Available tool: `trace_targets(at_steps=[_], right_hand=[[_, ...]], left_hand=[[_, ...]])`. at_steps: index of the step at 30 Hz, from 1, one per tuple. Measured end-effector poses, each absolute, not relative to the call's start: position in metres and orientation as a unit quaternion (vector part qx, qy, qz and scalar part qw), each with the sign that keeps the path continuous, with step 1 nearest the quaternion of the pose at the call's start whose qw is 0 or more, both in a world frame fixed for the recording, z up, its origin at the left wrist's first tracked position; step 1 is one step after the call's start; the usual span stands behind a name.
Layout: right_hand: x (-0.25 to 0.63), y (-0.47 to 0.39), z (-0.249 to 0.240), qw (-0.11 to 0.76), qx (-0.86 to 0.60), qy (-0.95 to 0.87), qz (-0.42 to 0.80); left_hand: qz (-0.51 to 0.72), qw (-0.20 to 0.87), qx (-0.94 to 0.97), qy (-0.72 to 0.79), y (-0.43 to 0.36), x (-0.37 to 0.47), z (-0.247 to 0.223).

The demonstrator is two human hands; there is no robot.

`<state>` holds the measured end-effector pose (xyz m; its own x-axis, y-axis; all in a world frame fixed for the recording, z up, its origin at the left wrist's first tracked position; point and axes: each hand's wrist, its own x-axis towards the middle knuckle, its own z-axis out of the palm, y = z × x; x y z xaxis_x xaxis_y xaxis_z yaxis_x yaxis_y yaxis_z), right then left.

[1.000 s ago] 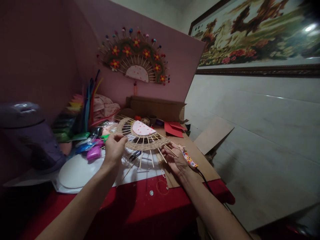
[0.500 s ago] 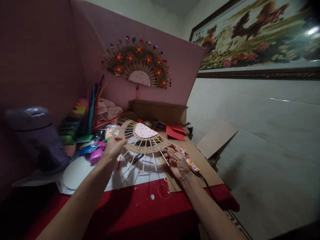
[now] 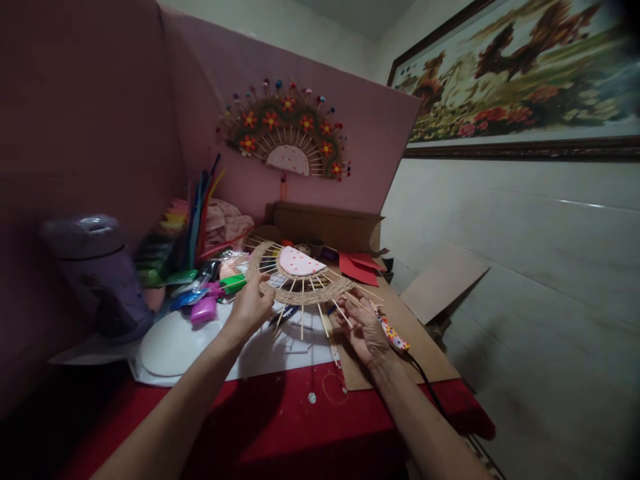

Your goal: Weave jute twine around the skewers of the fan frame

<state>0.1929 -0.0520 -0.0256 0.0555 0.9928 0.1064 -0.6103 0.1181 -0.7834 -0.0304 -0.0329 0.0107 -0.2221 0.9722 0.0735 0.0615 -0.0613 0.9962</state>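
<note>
Above the table I hold a half-round fan frame (image 3: 320, 293), made of thin wooden sticks with a band of woven twine and a small pink, dotted half-circle (image 3: 301, 261) at its centre. My left hand (image 3: 253, 307) is closed on the left part of the twine band, fingers pinching its edge. At the right end, my right hand (image 3: 363, 328) grips the band and sticks from below, palm turned up. The free stick ends point outward, toward me. Some fingers are partly hidden by the frame.
A purple bottle (image 3: 103, 280) stands at left beside coloured clay packs (image 3: 204, 311) and a white disc (image 3: 175, 343). Cardboard (image 3: 405, 347) and a patterned tool with a black cord (image 3: 395, 333) lie right. A flowered fan (image 3: 287, 130) hangs behind.
The view has shifted, so the scene sits slightly farther right. My left hand has moved along the band, nearer its front, and a green pack beside it shows more. My right hand keeps its grip.
</note>
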Motion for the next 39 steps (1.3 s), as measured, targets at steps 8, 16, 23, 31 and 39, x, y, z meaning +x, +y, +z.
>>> trace_targets(at_steps=[8,16,23,31,39], right_hand=[[0.196,-0.049,-0.027,0.667,-0.265,-0.326,0.616],[0.198,-0.051,-0.028,0.664,-0.256,-0.336,0.617],[0.195,-0.050,-0.031,0.639,-0.290,-0.337,0.628],[0.191,-0.051,-0.037,0.577,-0.351,-0.357,0.645],[0.192,-0.053,-0.038,0.518,-0.393,-0.365,0.666]], left_hand=[[0.487,0.623,0.379,0.481,-0.040,-0.025,0.020],[0.538,0.669,0.348,0.377,-0.044,-0.018,0.017],[0.616,0.566,0.373,0.402,-0.058,0.004,0.018],[0.632,0.514,0.383,0.436,-0.061,0.013,0.011],[0.622,0.537,0.327,0.466,-0.052,0.014,-0.002]])
